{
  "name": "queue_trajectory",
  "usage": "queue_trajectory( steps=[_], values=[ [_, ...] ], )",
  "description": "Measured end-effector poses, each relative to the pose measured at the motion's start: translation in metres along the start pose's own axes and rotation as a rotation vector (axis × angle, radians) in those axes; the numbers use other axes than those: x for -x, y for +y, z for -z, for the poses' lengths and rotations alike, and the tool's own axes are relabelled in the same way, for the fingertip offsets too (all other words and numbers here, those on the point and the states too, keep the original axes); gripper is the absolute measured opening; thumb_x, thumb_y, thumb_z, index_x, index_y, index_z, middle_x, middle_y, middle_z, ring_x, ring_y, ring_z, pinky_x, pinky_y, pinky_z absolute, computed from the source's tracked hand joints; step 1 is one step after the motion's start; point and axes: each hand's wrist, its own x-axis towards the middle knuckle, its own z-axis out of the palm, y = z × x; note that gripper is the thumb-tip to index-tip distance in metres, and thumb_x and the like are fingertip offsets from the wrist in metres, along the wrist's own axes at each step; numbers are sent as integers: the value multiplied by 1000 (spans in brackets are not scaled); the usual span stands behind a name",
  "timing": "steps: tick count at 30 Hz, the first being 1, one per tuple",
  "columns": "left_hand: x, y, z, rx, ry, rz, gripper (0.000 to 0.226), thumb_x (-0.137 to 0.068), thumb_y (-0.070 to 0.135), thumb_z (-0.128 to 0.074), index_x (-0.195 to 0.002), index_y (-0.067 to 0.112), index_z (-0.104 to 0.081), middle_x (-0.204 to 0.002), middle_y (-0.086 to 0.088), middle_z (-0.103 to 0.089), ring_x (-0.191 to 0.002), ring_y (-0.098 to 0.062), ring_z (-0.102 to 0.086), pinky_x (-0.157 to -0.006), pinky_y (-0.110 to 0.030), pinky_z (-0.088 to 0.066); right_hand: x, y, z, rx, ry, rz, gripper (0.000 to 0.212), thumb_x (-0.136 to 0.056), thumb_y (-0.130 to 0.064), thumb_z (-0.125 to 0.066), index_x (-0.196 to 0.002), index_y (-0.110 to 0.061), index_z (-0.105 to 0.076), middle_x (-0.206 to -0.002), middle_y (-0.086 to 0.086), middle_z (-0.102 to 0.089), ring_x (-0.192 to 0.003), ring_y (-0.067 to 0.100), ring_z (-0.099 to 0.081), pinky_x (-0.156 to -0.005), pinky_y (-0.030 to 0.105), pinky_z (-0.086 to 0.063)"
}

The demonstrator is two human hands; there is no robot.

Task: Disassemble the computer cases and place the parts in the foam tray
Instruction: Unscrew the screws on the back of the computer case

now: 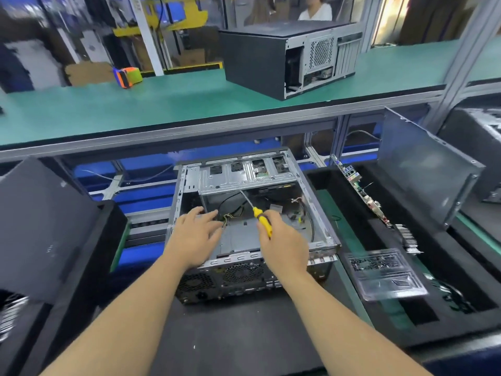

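yellow screwdriver (261, 219), green shelf (162, 104), black foam tray (439, 256)

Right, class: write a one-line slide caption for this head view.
Right hand holds a screwdriver over the open case; left hand reaches inside, foam tray alongside.

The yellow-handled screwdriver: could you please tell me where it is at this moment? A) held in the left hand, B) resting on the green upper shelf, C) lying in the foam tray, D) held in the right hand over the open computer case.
D: the right hand grips the screwdriver by its yellow handle, shaft pointing into the open computer case, while the left hand holds no tool.
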Motion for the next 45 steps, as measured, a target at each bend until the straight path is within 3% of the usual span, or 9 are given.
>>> queue_trajectory(
  steps=[4,8,14,19,23,30,36,41,45],
  values=[
    [-4,-1,-3,-6,-37,16,50,-108,51,-26,-126,37,-70,-158,14,-39,-149,-16,-25,-121,-43,-18,-9,-6,-7,80,79,-119,33,-103,-51,-35,-121,-28,-51,-70,-7,-62,-54,20,-48,-44,27,-29],
    [-7,8,-3,-22,38,58,50,-105,51,-32,-100,33,-78,-126,15,-53,-126,-13,-41,-109,-41,-26,-21,-1,-11,134,72,-104,32,-103,-50,-37,-121,-28,-52,-65,-10,-50,-51,19,-41,-42,26,-19],
    [-14,29,0,-108,-7,219,50,-97,58,-30,-84,33,-71,-111,10,-50,-111,-16,-40,-96,-42,-27,-51,13,-16,97,-4,9,29,-102,-50,-39,-120,-28,-49,-79,-1,-68,-66,30,-61,-52,33,-32],
    [-21,38,12,-71,-115,311,40,-90,60,-32,-92,36,-64,-113,4,-54,-113,-27,-46,-94,-47,-27,-92,33,-19,71,-110,100,27,-102,-50,-41,-117,-30,-50,-87,2,-70,-75,34,-62,-59,36,-38],
    [-11,47,4,-175,-95,238,53,-93,63,-27,-110,35,-68,-124,1,-54,-117,-31,-46,-97,-48,-26,-125,41,-16,46,-204,143,28,-103,-43,-45,-122,-22,-51,-95,9,-70,-82,36,-61,-63,36,-37],
    [-6,21,1,103,8,212,47,-104,56,-30,-141,38,-51,-149,5,-44,-130,-27,-47,-107,-46,-34,-82,8,-18,-91,43,362,25,-101,-31,-53,-117,-12,-59,-79,9,-69,-67,36,-61,-55,40,-42],
    [-8,22,2,114,-27,260,45,-103,55,-32,-128,32,-62,-140,0,-47,-123,-27,-50,-102,-45,-41,-65,-17,-40,-197,-49,160,26,-103,-42,-47,-118,-23,-57,-85,5,-69,-75,35,-61,-58,42,-46],
    [-13,24,-1,114,1,282,45,-103,53,-33,-126,31,-64,-138,1,-48,-121,-28,-50,-101,-44,-40,-74,-9,-49,-189,7,219,23,-101,-44,-47,-114,-26,-55,-77,2,-67,-67,33,-60,-50,36,-37],
    [-28,26,3,132,43,333,43,-104,49,-35,-125,28,-65,-137,-1,-50,-121,-30,-51,-99,-44,-39,-104,-9,-52,-130,-98,203,25,-102,-43,-48,-120,-27,-56,-87,6,-71,-78,36,-62,-55,38,-34]
  ],
)
